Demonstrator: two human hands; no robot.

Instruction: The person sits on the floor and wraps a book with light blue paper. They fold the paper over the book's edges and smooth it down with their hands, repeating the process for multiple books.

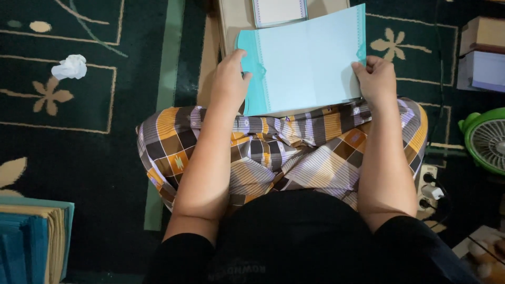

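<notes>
The person sits cross-legged on a dark green carpet (105, 147) with a light blue card sheet (305, 58) held over the lap. The sheet has scalloped teal edges and lies partly on a brown cardboard surface (231, 21) in front of the knees.

The left hand (230, 79) grips the sheet's left edge, fingers curled over the top and pressed down on it. The right hand (374, 79) pinches the right edge between thumb and fingers.

Risks, as a judgement:
- Creasing: the sheet looks thin, and uneven pressure from the two hands could buckle it across the middle.
- Tearing: the scalloped border is the weak point; a pull at the pinched right edge could rip it.
- Slipping: the near edge overhangs the checked cloth (284, 152) on the lap, so a loosened hold may let the sheet slide off.

A crumpled white paper ball (70, 67), a green fan (486, 139) and a paper stack (31, 236) lie well apart.
</notes>
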